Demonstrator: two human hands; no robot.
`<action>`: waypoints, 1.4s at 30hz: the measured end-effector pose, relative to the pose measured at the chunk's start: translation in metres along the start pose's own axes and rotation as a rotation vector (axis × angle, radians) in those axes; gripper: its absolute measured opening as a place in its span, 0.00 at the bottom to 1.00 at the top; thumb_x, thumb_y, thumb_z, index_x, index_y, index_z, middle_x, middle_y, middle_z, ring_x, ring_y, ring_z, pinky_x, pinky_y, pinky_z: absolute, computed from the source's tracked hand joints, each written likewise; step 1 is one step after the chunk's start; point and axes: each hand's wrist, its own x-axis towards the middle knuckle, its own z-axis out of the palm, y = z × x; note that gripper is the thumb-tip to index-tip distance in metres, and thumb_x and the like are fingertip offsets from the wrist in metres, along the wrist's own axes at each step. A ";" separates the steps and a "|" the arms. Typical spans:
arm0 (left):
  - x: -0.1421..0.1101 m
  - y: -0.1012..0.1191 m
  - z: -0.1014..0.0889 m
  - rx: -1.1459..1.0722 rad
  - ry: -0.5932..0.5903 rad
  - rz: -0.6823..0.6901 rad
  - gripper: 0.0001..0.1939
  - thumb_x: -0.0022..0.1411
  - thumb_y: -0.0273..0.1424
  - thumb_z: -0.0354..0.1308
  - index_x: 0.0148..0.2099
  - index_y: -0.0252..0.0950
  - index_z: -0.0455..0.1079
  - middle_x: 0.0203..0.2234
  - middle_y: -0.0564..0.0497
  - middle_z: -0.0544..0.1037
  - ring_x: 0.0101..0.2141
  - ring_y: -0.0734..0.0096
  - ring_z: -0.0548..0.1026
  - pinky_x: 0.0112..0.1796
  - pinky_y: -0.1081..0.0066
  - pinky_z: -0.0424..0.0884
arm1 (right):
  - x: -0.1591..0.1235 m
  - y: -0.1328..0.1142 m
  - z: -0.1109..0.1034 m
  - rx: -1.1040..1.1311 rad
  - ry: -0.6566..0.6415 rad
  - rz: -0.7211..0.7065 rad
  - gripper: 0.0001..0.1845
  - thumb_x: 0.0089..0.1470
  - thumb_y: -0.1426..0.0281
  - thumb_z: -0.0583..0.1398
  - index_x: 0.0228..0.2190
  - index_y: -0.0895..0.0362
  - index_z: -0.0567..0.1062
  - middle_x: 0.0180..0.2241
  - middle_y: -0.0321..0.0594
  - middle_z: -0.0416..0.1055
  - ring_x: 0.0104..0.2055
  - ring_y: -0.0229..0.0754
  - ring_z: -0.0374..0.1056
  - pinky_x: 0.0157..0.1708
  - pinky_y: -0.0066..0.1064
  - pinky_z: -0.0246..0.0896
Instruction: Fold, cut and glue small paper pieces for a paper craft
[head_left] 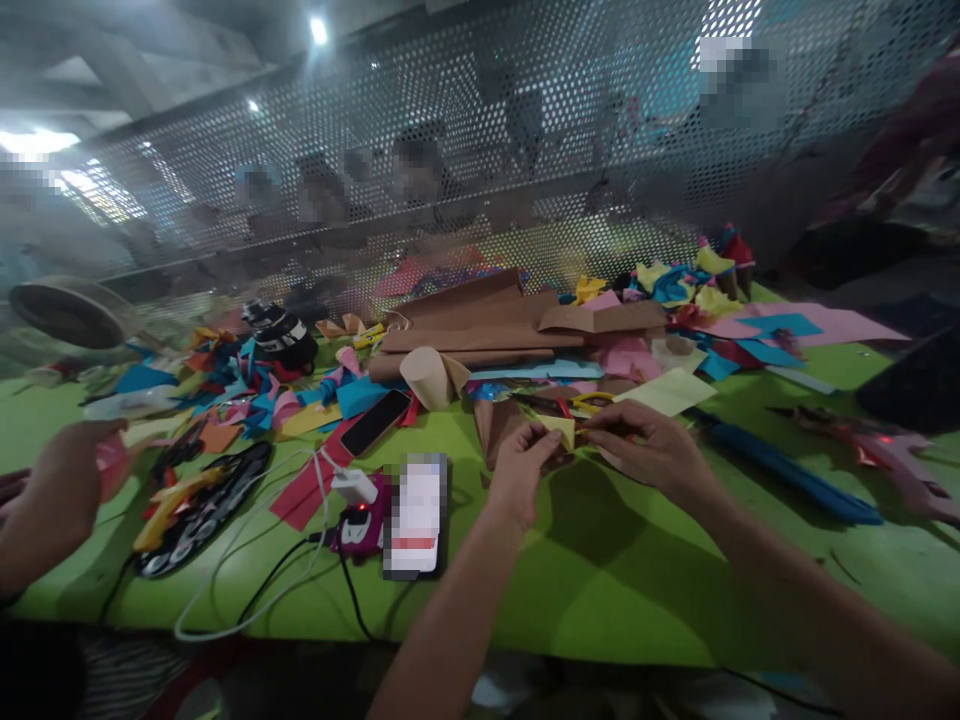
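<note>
A small piece of pale yellow paper [559, 431] is pinched between the thumb and fingers of my left hand [521, 465], above the green table. At the paper's right edge, my right hand [649, 445] has its thumb and fingertips pressed together. The fingers partly cover the paper's lower side. Just behind my hands lie scissors with yellow handles [592, 402] and a folded piece of brown paper [499, 430]. A larger pale yellow sheet [667, 391] lies behind my right hand.
A blue cutter-like tool [795, 470] and a pink glue gun [892, 462] lie right. Left are a lit phone [416, 515], a purple power adapter [367, 520], cables, a dark phone [375, 423] and a yellow glue gun [176, 500]. Another person's hand [56, 490] holds pink paper. Perforated metal panel [480, 150] behind.
</note>
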 end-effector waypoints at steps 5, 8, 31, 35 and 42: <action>0.000 0.001 0.000 -0.024 -0.011 0.007 0.22 0.39 0.38 0.77 0.29 0.33 0.70 0.26 0.54 0.75 0.28 0.76 0.73 0.37 0.69 0.73 | 0.003 0.008 -0.004 -0.216 0.038 -0.126 0.10 0.51 0.59 0.66 0.28 0.52 0.80 0.30 0.41 0.76 0.32 0.45 0.70 0.34 0.37 0.65; 0.000 0.001 -0.001 -0.045 0.011 0.029 0.21 0.39 0.37 0.77 0.29 0.34 0.70 0.26 0.54 0.75 0.28 0.76 0.73 0.35 0.71 0.72 | 0.004 0.007 -0.005 -0.058 0.077 0.041 0.20 0.46 0.50 0.68 0.28 0.54 0.78 0.26 0.40 0.74 0.29 0.44 0.68 0.30 0.35 0.64; 0.001 0.001 0.000 0.014 0.108 0.070 0.21 0.37 0.40 0.76 0.29 0.35 0.71 0.26 0.55 0.73 0.29 0.76 0.72 0.32 0.74 0.71 | 0.002 -0.011 -0.004 0.408 0.108 0.503 0.31 0.26 0.50 0.77 0.29 0.52 0.75 0.29 0.34 0.71 0.28 0.39 0.67 0.27 0.33 0.71; 0.000 0.002 -0.001 0.058 0.124 0.086 0.20 0.39 0.40 0.75 0.28 0.35 0.70 0.25 0.55 0.73 0.29 0.76 0.72 0.31 0.75 0.69 | 0.002 -0.013 -0.003 0.442 0.114 0.534 0.31 0.25 0.51 0.77 0.29 0.53 0.74 0.28 0.33 0.70 0.28 0.38 0.66 0.27 0.33 0.71; -0.001 0.003 0.001 0.084 0.135 0.095 0.20 0.40 0.40 0.74 0.28 0.35 0.69 0.24 0.55 0.72 0.28 0.75 0.72 0.32 0.74 0.69 | 0.001 -0.013 -0.003 0.385 0.083 0.477 0.31 0.28 0.48 0.75 0.30 0.53 0.73 0.27 0.34 0.70 0.28 0.39 0.67 0.26 0.32 0.69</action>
